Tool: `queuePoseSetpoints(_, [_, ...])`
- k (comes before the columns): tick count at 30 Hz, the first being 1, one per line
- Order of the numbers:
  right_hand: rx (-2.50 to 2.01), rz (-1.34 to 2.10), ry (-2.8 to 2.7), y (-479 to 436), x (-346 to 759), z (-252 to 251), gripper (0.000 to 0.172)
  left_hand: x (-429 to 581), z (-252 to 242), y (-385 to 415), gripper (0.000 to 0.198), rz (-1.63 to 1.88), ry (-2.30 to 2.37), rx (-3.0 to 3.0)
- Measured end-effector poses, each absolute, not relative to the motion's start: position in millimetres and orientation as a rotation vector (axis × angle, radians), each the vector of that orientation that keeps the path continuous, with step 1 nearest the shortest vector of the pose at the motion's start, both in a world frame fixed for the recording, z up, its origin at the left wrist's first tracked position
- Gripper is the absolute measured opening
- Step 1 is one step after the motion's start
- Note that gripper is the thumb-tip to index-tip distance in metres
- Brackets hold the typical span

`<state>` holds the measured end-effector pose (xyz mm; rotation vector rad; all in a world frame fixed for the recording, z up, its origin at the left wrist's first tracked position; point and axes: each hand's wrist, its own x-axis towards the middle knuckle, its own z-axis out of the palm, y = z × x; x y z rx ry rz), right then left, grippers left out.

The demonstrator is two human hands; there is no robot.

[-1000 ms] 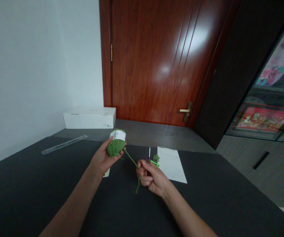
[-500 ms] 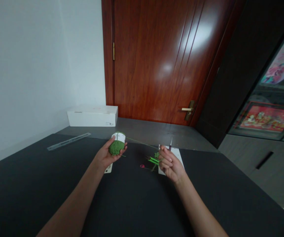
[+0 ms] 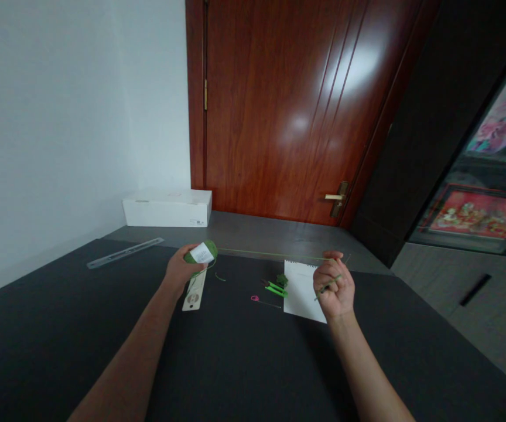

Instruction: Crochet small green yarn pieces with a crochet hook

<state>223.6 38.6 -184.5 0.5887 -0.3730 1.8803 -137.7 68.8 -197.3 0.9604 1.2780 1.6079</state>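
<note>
Between curled right fingers [image 3: 327,272], green yarn [image 3: 274,254]

A plain white wall [image 3: 60,105] adjoins a glossy red-brown wooden door [image 3: 262,117] catching bright reflections [image 3: 362,63]; at right stands a dark cabinet [image 3: 404,117], its glass front [image 3: 459,170] above a grey wood-grain base [image 3: 441,281].

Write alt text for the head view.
A left hand holds green yarn, its strand stretched to the right hand, which also grips a thin tool. Paper lies on the dark table; behind are a box and a door.
</note>
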Motion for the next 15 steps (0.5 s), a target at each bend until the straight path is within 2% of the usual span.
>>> queuePoseSetpoints(3, [0.472,1.912,-0.438,36.2,219.1,-185.7,0.013,-132.9,-197.2,68.3,0.072,1.57,1.214,1.09])
queuePoseSetpoints(6, [0.14,1.949,-0.578,33.9,204.9,-187.5,0.015,-125.0,-195.3,67.7,0.071,1.498,1.114,1.173])
queuePoseSetpoints(10, [-0.271,1.922,-0.828,29.0,174.9,-191.6,0.041,-113.8,-193.0,64.4,0.064,1.376,1.001,1.34])
queuePoseSetpoints(15, [-0.502,1.933,-1.07,15.7,140.5,-200.8,0.051,-97.8,-188.9,56.4,0.059,1.267,0.959,1.502])
